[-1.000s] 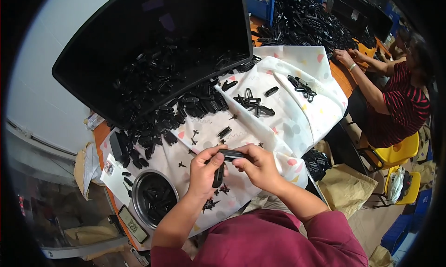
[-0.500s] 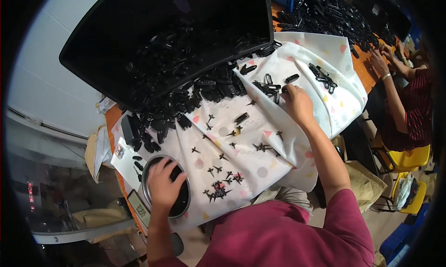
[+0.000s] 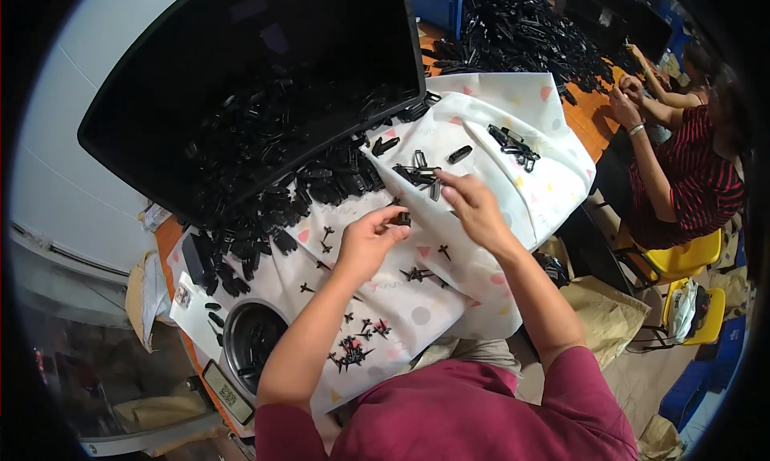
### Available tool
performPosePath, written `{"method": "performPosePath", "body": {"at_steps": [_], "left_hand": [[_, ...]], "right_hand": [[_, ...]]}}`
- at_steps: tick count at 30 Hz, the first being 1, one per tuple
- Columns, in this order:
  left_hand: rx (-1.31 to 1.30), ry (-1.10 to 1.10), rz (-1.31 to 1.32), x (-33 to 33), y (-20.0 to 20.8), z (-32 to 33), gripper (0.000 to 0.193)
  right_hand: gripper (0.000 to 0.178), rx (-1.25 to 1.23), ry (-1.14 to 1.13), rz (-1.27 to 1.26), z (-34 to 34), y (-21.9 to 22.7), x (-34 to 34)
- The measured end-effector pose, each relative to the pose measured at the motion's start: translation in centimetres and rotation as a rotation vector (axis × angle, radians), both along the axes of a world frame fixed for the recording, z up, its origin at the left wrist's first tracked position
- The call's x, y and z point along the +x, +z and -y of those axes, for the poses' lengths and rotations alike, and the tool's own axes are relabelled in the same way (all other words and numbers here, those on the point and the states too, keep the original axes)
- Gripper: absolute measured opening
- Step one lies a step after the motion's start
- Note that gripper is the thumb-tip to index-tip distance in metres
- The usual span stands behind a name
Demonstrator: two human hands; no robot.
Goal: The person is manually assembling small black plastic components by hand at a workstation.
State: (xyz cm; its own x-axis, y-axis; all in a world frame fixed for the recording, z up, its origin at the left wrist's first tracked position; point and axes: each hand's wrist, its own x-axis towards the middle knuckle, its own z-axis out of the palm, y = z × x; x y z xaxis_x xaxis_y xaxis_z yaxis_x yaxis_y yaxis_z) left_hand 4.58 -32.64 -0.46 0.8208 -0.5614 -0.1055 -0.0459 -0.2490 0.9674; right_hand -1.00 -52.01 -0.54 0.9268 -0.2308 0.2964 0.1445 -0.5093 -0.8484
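Note:
My left hand (image 3: 370, 244) is over the middle of the patterned white cloth (image 3: 429, 296), thumb and fingertips closed on a small black plastic clip (image 3: 404, 219). To its right, my right hand (image 3: 479, 212) has thumb and index finger apart. That index fingertip is at the edge of a small group of black oblong clips (image 3: 418, 172); I see nothing held in this hand. One more oblong clip (image 3: 459, 154) lies just beyond. Small dark cross-shaped pieces (image 3: 353, 351) are heaped near the cloth's front edge, with others scattered farther up.
A large black tub (image 3: 253, 28) lies tipped at the back left, black parts (image 3: 321, 186) spilling out. Left of my forearm stands a round metal bowl (image 3: 228, 341) of black parts. Another clip cluster (image 3: 514, 146) sits right. Beyond, people work beside a big black heap (image 3: 521, 40).
My left hand has left the metal bowl and come to mid-cloth, now pinching a clip. My right hand stays by the clip group, its index finger now extended. The whole view has shifted slightly.

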Motion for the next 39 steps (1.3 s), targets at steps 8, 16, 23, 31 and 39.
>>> {"method": "performPosePath", "body": {"at_steps": [8,16,23,31,39], "left_hand": [[-0.319,0.072,-0.059,-3.3,3.4,-2.3,0.034],[-0.078,0.046,0.509,-4.3,5.1,-2.7,0.028],[0.054,0.033,0.773,-4.4,4.6,-3.3,0.027],[-0.570,0.234,-0.287,-5.4,0.2,-2.0,0.038],[-0.540,0.174,-0.516,-2.9,-0.5,-1.8,0.026]], "right_hand": [[0.022,0.944,0.368,-0.231,-4.8,4.8,-4.1],[0.011,0.997,0.290,-0.470,-4.0,6.1,-4.2],[0.011,0.881,0.247,-0.533,-4.6,4.2,-3.3],[0.011,0.645,0.153,-0.320,-7.3,3.2,-4.1],[0.016,0.703,0.119,-0.447,-6.4,1.1,-2.9]]}}
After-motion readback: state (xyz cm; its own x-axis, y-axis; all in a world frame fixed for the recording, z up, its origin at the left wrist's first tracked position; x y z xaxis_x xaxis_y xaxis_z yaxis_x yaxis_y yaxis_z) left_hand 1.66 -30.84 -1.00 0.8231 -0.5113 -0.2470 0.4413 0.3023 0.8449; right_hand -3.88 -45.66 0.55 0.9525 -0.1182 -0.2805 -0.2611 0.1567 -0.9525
